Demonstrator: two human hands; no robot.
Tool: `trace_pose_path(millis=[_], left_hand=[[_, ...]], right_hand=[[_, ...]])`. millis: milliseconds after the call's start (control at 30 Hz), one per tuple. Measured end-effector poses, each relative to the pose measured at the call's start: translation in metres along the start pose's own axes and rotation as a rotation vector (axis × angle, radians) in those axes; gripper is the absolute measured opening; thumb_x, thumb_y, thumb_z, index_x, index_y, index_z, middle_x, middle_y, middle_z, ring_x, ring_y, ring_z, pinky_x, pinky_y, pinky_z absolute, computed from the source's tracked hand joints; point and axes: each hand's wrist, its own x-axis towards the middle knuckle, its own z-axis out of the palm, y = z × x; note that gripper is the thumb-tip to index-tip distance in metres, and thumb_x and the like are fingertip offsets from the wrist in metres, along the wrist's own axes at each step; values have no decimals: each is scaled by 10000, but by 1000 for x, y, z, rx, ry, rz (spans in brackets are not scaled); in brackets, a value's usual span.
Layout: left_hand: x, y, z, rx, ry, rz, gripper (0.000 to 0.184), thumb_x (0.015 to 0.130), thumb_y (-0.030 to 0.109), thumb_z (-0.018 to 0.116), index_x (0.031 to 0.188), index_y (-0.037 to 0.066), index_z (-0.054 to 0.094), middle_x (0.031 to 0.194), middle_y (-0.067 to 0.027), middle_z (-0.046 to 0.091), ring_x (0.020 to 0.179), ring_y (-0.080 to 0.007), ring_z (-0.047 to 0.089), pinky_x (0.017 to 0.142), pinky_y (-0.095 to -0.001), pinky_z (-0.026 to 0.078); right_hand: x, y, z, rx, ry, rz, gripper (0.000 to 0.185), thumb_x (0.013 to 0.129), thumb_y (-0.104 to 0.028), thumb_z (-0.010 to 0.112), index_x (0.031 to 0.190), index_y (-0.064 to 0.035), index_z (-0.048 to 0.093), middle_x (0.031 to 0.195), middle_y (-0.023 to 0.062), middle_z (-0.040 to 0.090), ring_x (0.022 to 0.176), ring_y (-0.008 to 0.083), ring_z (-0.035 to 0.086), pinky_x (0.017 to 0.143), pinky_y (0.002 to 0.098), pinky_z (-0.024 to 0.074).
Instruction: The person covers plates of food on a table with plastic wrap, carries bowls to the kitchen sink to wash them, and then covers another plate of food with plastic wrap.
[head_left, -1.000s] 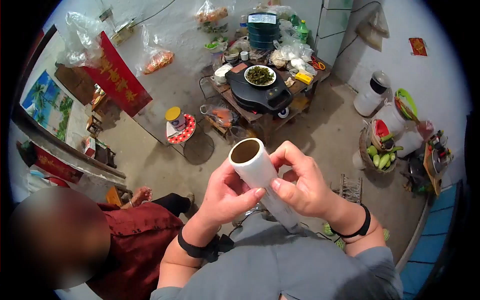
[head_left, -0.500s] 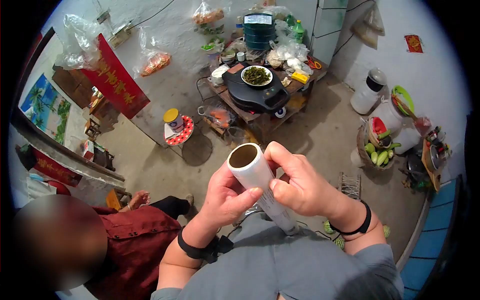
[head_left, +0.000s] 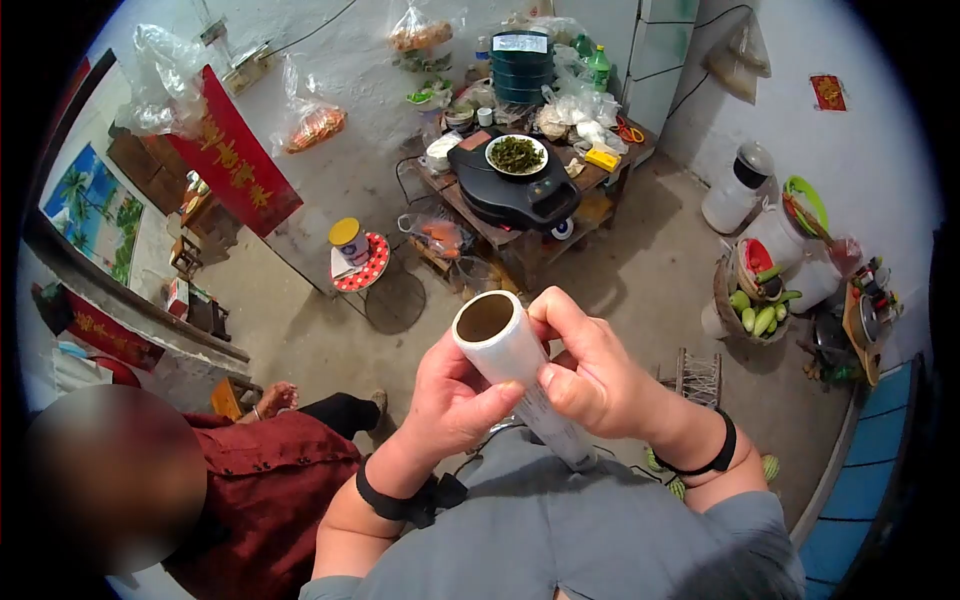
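A whitish roll of plastic wrap [head_left: 535, 400] with a hollow cardboard core is held close to my chest, its open end tilted up and away from me. Around its left side my left hand [head_left: 455, 390] is closed, the thumb lying across the front. My right hand [head_left: 590, 370] grips the right side near the upper end, with thumb and curled index finger against the film. Whether a loose film edge is pinched there, I cannot make out. Small print shows on the lower part of the roll.
Ahead, a wooden table holds a black electric griddle [head_left: 510, 195], a plate of greens [head_left: 517, 155] and stacked dark tubs [head_left: 520, 68]. A tin [head_left: 348, 238] stands on a red dotted stool [head_left: 372, 265]. A person in a dark red shirt [head_left: 265, 490] is at left; a vegetable basket [head_left: 755, 310] sits right.
The view has shifted very slightly. Both hands keep their hold on the roll, in nearly the same position.
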Motion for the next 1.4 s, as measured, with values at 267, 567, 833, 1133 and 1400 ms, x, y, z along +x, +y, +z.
trace_pose_path(millis=[267, 567, 833, 1133, 1400], left_hand=[[-3, -6, -5, 22, 18, 44, 519, 759, 175, 653, 1197, 9, 431, 1113, -74, 532, 1013, -160, 514, 889, -311, 400], [-5, 0, 1, 31, 12, 56, 509, 751, 150, 648, 1196, 17, 438, 1112, -61, 527, 1010, -156, 512, 886, -313, 401], [-2, 0, 7, 35, 42, 86, 514, 755, 150, 643, 1203, 14, 430, 1128, -74, 525, 1022, -165, 513, 900, -321, 395], [1, -1, 11, 46, 78, 51, 623, 736, 257, 676, 1234, -2, 404, 1125, -80, 530, 1023, -171, 520, 900, -321, 399], [2, -1, 10, 16, 53, 46, 591, 745, 156, 658, 1255, 11, 397, 1144, -66, 510, 1031, -155, 501, 909, -320, 388]], right_hand=[[1, 4, 3, 47, -10, 47, 221, 758, -186, 471, 869, -11, 393, 709, 103, 454, 627, 195, 426, 601, 323, 401], [-3, -4, 1, 85, -18, 39, 238, 775, -208, 484, 877, -14, 391, 712, 79, 455, 644, 150, 417, 597, 299, 399], [-3, 3, 2, 32, -29, -22, 300, 769, -240, 472, 928, -16, 350, 781, 121, 440, 668, 199, 438, 630, 334, 406], [0, 4, 0, 114, 6, 24, 233, 744, -137, 421, 932, -6, 377, 749, 120, 456, 643, 195, 434, 618, 327, 401], [-4, 4, -1, 94, 8, -37, 245, 804, -206, 446, 935, -5, 393, 740, 89, 454, 662, 148, 426, 607, 304, 395]])
